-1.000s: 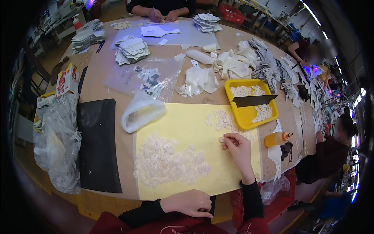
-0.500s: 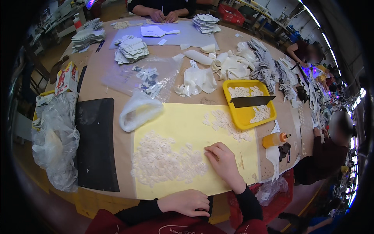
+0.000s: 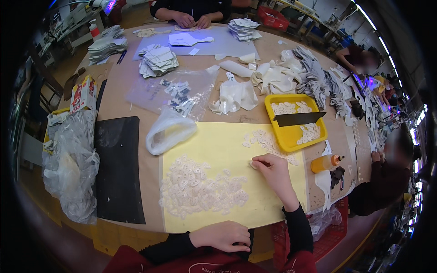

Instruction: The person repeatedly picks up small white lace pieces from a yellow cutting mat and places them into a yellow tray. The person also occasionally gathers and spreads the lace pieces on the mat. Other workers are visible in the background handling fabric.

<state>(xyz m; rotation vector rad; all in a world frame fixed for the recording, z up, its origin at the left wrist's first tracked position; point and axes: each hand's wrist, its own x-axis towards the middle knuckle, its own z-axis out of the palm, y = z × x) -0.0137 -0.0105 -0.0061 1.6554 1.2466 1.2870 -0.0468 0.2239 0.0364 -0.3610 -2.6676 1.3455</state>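
My right hand pinches a small cream oval piece between thumb and fingertips, just above the yellow sheet. To its left lies a broad pile of similar cream pieces, each with a slot or mark in the middle. A smaller scatter of these pieces lies beyond the hand, beside the yellow tray. My left hand rests on the near edge of the table, fingers loosely extended, with nothing in it.
A black divider crosses the tray, with cream pieces on both sides. An orange bottle stands at right. A plastic bag and a black mat lie left. Stacked templates and a co-worker's hands are at the far side.
My right hand has lifted slightly away from the pile's right edge, and a cream piece now shows in its pinch. My left hand stays at the table edge. The view has shifted slightly.
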